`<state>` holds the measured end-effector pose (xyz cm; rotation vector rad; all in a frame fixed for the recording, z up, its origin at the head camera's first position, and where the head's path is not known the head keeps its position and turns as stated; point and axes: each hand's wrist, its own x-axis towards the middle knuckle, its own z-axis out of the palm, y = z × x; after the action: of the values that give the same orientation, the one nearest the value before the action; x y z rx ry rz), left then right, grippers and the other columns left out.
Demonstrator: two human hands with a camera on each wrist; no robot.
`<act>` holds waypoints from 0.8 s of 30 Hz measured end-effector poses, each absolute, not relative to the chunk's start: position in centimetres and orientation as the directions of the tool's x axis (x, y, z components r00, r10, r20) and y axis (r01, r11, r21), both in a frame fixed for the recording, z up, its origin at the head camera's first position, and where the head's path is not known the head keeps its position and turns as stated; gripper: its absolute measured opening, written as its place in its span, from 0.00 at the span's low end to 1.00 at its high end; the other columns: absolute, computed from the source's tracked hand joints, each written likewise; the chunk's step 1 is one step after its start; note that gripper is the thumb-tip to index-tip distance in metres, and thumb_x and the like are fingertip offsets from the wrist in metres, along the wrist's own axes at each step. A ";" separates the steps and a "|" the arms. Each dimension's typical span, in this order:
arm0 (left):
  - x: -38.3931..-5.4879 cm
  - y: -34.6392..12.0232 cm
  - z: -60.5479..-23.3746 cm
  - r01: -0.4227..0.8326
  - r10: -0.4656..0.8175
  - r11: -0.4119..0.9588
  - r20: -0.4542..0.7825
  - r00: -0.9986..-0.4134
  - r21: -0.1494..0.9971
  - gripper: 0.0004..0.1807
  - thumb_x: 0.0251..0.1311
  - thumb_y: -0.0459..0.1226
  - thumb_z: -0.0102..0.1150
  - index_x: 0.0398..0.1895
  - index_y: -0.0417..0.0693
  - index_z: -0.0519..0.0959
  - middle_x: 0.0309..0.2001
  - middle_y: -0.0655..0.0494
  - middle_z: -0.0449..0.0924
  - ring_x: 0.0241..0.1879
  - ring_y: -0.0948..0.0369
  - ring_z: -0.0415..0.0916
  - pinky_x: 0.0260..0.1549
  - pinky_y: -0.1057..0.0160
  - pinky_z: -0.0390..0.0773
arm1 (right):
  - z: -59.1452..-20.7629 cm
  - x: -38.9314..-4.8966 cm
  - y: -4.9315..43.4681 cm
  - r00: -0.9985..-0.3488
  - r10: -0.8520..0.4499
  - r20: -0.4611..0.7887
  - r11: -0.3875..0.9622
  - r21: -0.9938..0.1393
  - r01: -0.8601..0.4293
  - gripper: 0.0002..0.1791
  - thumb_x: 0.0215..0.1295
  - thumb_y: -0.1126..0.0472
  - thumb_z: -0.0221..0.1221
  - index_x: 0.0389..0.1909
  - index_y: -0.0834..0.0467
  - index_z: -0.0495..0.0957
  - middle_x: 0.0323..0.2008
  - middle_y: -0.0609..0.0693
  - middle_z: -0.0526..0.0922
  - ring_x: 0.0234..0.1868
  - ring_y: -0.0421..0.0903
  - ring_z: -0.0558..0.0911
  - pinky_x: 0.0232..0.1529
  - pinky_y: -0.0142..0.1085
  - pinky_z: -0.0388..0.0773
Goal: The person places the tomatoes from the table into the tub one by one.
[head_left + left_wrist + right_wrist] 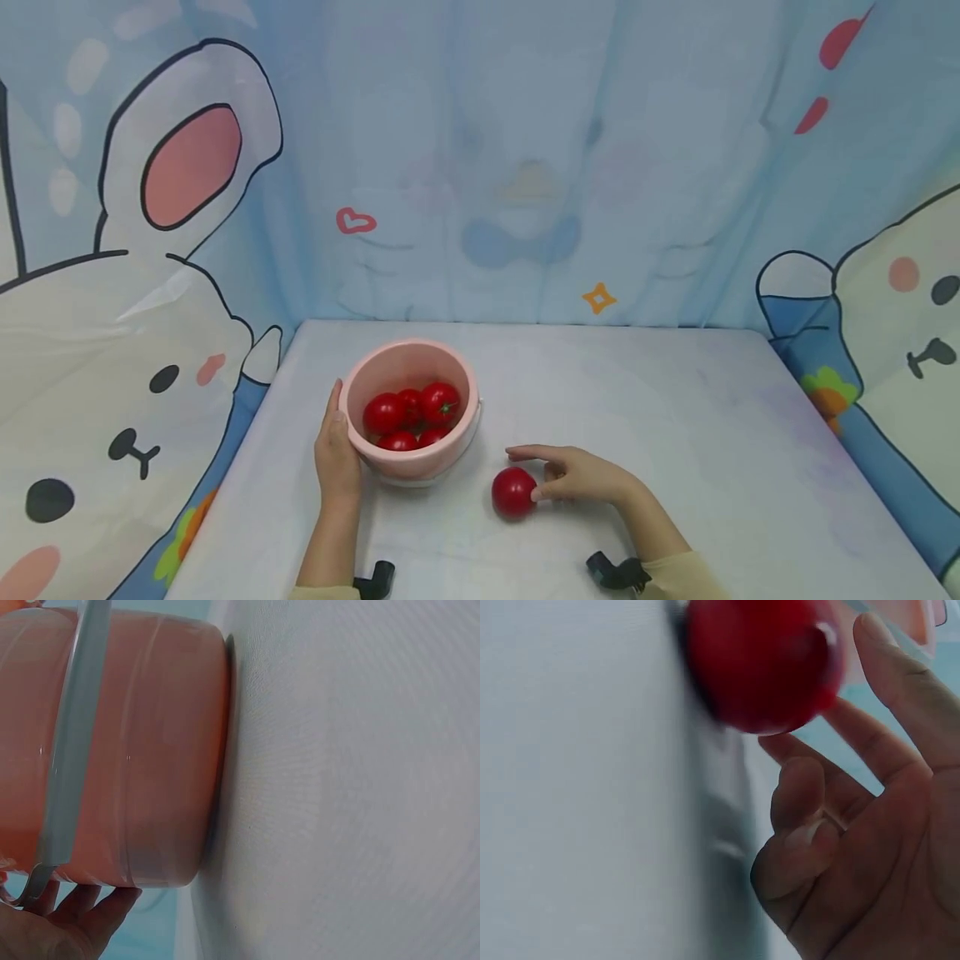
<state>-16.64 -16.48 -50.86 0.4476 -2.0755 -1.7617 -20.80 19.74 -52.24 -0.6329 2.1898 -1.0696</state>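
Observation:
A pink bucket point(411, 462) with a pale handle point(71, 750) stands on the left half of the table, holding several red tomatoes point(440, 403). My left hand point(337, 454) rests along the bucket's left side, fingers extended against its wall; in the left wrist view the fingers point(112, 909) touch the wall near the handle's end. To the right of the bucket, a glossy dark red tomato point(513, 493) sits on the table. Around it reaches my right hand point(585, 477), thumb at its right side and index finger stretched past its far side. The other fingers are bent, without gripping it.
The white-covered table point(712, 433) meets a blue printed curtain point(525, 167) at the back, with cartoon animals on both sides. Black wrist-worn devices point(618, 572) sit at both wrists, by the sleeves.

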 end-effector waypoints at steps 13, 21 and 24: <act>-16.7 -16.4 -50.9 0.024 -0.472 0.159 0.098 -0.876 0.987 0.24 0.71 0.60 0.40 0.69 0.90 0.59 0.73 0.80 0.58 0.76 0.64 0.54 0.67 0.48 0.69 | -53.8 -20.3 19.9 -0.744 -0.610 -0.274 0.551 -0.821 -0.149 0.34 0.58 0.45 0.68 0.66 0.34 0.71 0.57 0.38 0.78 0.27 0.40 0.73 0.29 0.32 0.72; -16.7 -16.5 -50.9 0.039 -0.471 0.156 0.109 -0.876 0.987 0.24 0.72 0.60 0.40 0.69 0.89 0.59 0.73 0.81 0.58 0.76 0.66 0.54 0.67 0.49 0.69 | -54.2 -20.2 20.0 -0.753 -0.602 -0.267 0.540 -0.830 -0.138 0.29 0.56 0.46 0.69 0.61 0.32 0.76 0.29 0.46 0.77 0.26 0.38 0.71 0.32 0.33 0.71; -16.7 -16.5 -51.0 0.035 -0.474 0.159 0.107 -0.874 0.987 0.24 0.71 0.61 0.39 0.69 0.90 0.59 0.73 0.81 0.58 0.76 0.66 0.54 0.67 0.49 0.69 | -54.3 -20.2 19.9 -0.758 -0.594 -0.269 0.533 -0.837 -0.121 0.28 0.56 0.47 0.70 0.60 0.33 0.77 0.31 0.45 0.79 0.29 0.36 0.73 0.36 0.33 0.72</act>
<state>-16.69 -16.55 -51.04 0.4174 -2.0500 -1.7623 -20.20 19.95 -54.29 -0.5777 2.2378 -1.1641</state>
